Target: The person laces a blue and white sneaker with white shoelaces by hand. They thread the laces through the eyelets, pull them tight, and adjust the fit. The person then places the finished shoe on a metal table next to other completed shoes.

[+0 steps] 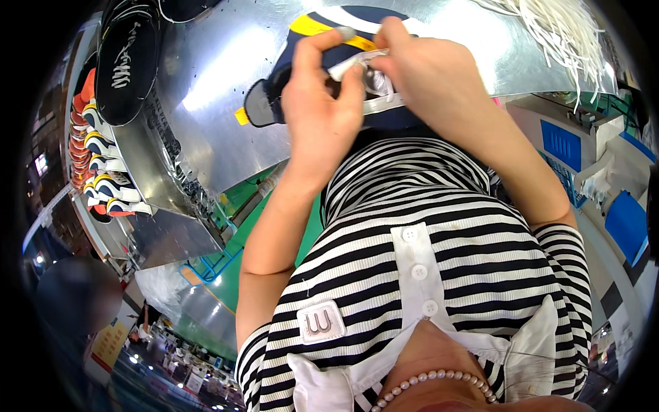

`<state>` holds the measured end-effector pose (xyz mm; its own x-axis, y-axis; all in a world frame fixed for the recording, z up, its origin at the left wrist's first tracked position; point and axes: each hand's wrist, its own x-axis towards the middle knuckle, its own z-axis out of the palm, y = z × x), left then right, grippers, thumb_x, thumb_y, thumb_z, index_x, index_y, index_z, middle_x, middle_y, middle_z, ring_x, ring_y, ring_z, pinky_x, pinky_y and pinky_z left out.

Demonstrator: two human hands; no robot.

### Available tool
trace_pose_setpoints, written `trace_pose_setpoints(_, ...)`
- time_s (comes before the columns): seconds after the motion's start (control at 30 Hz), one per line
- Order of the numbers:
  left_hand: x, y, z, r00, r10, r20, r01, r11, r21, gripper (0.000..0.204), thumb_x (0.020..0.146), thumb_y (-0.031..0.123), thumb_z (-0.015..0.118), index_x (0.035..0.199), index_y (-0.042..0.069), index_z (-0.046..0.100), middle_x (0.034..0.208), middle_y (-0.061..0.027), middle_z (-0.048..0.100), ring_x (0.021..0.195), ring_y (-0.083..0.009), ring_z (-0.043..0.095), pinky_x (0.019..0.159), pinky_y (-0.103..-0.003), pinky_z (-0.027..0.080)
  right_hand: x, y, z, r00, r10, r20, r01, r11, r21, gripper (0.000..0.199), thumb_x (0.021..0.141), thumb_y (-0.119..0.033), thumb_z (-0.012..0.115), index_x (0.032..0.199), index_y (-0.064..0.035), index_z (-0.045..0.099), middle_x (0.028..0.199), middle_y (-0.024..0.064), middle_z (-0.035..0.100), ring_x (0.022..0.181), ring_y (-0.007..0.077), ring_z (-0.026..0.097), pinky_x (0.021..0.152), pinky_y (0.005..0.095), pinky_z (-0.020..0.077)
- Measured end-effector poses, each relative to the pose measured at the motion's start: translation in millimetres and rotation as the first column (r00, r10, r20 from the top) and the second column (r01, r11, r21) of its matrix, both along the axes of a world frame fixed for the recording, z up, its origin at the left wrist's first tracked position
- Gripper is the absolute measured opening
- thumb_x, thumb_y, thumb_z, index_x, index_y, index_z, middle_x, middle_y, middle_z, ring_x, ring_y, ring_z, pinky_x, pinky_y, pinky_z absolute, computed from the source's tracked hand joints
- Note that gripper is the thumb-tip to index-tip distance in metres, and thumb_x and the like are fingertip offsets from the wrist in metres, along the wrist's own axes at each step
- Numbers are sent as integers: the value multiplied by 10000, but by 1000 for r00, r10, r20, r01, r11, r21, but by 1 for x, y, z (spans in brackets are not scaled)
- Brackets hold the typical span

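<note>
Striped shirt (439, 261) nearest. Both hands closed on navy-and-yellow shoe upper (322, 41) — left hand (319, 103) grips it, right hand (419, 75) pinches white lace (350, 63) over shiny metal bench (220, 89).

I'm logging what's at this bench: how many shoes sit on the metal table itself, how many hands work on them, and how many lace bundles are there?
Navy shoe with yellow stripe, held by left hand and right hand: 1
Black shoe: 1
Hands: 2
White lace bundle: 1
Total: 5
</note>
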<state>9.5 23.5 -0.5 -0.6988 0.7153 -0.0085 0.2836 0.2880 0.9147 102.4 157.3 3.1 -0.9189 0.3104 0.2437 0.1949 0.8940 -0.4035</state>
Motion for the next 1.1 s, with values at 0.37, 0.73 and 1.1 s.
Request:
trace_pose_setpoints(0.37, -24, 12, -3, 943, 111, 313, -166, 974, 153, 515, 863, -13, 665, 1304, -19, 399, 987, -145, 672, 892, -167, 651, 810, -273, 521, 39, 35, 19, 985, -174, 12, 170, 943, -286, 226, 877, -236, 713, 1031, -96, 626, 659, 68, 604, 565, 177, 583, 545, 295, 452)
trace_pose_setpoints(0.73, -37, -1, 28, 984, -56, 169, 72, 993, -95, 531, 937, 101, 598, 1394, -35, 363, 1043, -170, 678, 982, -185, 639, 894, -310, 491, 28, 35, -29, 962, -265, -73, 202, 862, -464, 264, 824, -319, 754, 934, -95, 669, 633, 38, 620, 547, 193, 605, 527, 311, 461)
trace_pose_setpoints(1.1, -12, 13, 18, 841, -112, -529, -6, 977, -215, 232, 785, 122, 767, 933, 15, 624, 872, -117, 670, 775, -283, 637, 706, -357, 488, 59, 1, 4, 985, 171, -13, -172, 978, -115, 166, 755, -193, 728, 824, -120, 597, 635, 28, 604, 599, 236, 634, 521, 378, 462)
